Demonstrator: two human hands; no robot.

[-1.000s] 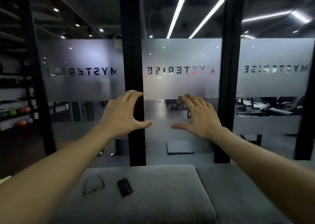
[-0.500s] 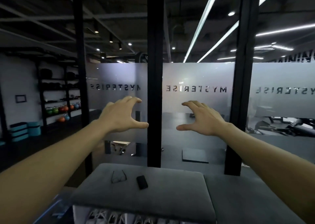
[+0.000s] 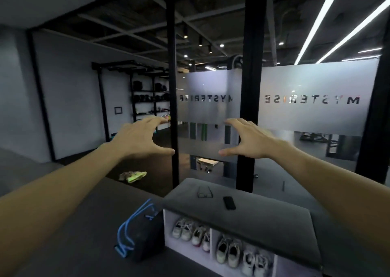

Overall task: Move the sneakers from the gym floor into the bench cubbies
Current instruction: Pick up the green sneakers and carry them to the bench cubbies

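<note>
A pair of neon yellow-green sneakers [image 3: 132,175] lies on the dark gym floor, far left of the bench. The grey padded bench [image 3: 263,219] stands at lower right, and its white cubbies [image 3: 168,228] hold several pale sneakers [image 3: 191,232] in pairs. My left hand [image 3: 138,138] and my right hand [image 3: 249,138] are stretched out in front of me at chest height, fingers spread and slightly bent, thumbs pointing toward each other. Both hands hold nothing.
Glasses [image 3: 204,192] and a black phone [image 3: 229,202] lie on the bench top. A dark bag with blue straps [image 3: 137,232] leans against the bench's left end. Black posts [image 3: 250,86] and a frosted glass partition [image 3: 306,95] rise behind the bench. Shelves of gym gear [image 3: 150,99] stand far left.
The view has swung left and back: the bench has shifted to the lower right, its cubbies with shoes now show, and the neon sneakers on the floor came into sight. Both hands stay raised and empty.
</note>
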